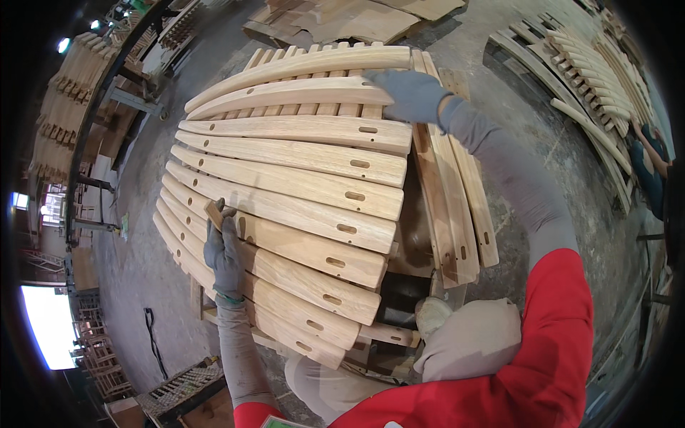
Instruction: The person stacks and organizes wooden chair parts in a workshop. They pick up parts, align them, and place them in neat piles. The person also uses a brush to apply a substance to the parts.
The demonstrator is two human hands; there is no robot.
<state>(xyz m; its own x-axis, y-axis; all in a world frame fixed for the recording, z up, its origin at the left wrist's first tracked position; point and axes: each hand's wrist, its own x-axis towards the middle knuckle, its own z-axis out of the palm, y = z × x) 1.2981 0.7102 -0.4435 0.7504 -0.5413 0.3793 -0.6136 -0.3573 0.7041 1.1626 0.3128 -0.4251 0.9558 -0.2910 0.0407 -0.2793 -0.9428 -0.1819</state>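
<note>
Down at eight o'clock, our gloved left hand (223, 253) closes its fingers around a small wooden block (215, 212), pressed on a curved slat (285, 242). At one o'clock, our gloved right hand (412, 94) lies spread, fingers nearly flat, over the end of the upper slat (285, 93). Both slats belong to a fanned stack of curved wooden slats (300, 185) at centre. More curved pieces (596, 71) lie at two o'clock.

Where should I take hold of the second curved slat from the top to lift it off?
Take the second slat at its right end, from the right, where the right hand already rests. That end is exposed at the stack's edge, while its long sides touch neighbouring slats. The left hand is occupied with a small wooden block.
</note>
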